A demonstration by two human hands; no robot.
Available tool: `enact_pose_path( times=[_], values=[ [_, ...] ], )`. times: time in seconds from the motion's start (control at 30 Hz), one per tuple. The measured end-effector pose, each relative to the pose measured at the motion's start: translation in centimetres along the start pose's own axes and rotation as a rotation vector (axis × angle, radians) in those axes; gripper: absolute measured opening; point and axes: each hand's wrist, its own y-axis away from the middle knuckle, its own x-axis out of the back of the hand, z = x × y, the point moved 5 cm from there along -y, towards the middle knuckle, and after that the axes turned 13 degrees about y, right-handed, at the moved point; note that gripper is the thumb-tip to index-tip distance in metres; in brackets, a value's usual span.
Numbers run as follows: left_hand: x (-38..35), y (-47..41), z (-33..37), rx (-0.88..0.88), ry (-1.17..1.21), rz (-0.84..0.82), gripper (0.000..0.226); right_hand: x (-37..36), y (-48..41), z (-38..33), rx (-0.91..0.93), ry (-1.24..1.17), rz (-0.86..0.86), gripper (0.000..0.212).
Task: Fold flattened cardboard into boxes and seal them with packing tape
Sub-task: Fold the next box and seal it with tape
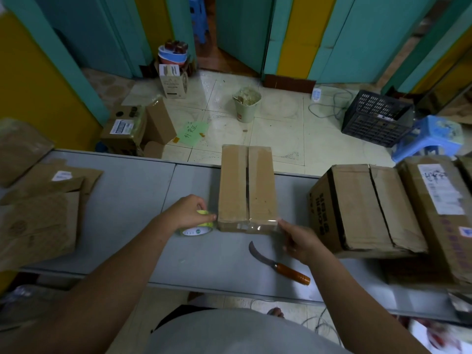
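L hand (190, 213) curled round tape roll (198, 229) at box (247, 190) near-left corner; R hand (301, 242) pinches tape strip (258, 227) across box's near edge.

The walls (357, 34) are teal panels with yellow panels between them, and a narrow opening in the middle shows a darker brown floor behind it. The floor (275, 129) is of pale, shiny tiles; on it stand a light waste bin (246, 104), a black plastic crate (378, 118) and a blue plastic stool (431, 135), with grey cables (329, 106) lying near the crate. In front runs a long grey desk (122, 200), and the light is dim.
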Motion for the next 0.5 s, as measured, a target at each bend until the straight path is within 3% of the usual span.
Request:
enact_pose_path(
  times=[0.07, 0.13, 0.27, 0.37, 0.5],
  values=[
    [-0.2, 0.0, 0.0, 0.006, -0.007, -0.020, 0.036, -0.4, 0.1, 0.3, 0.004, -0.054, -0.072, 0.040],
    [-0.4, 0.0, -0.1, 0.008, -0.019, -0.022, 0.038, -0.6, -0.1, 0.3, 0.079, -0.094, -0.035, 0.034],
    [-0.6, 0.0, -0.3, 0.013, -0.009, -0.029, 0.042, 0.3, 0.5, -1.0, 0.345, 0.140, 0.349, 0.008],
    [-0.7, 0.3, -0.5, 0.007, 0.009, -0.005, 0.043, -0.2, 1.8, -1.7, 0.504, 0.358, 0.409, 0.021],
    [-0.8, 0.4, -0.6, -0.001, 0.021, 0.014, 0.041, -0.8, 3.4, -1.8, 0.637, 0.451, 0.438, 0.021]
  ],
)
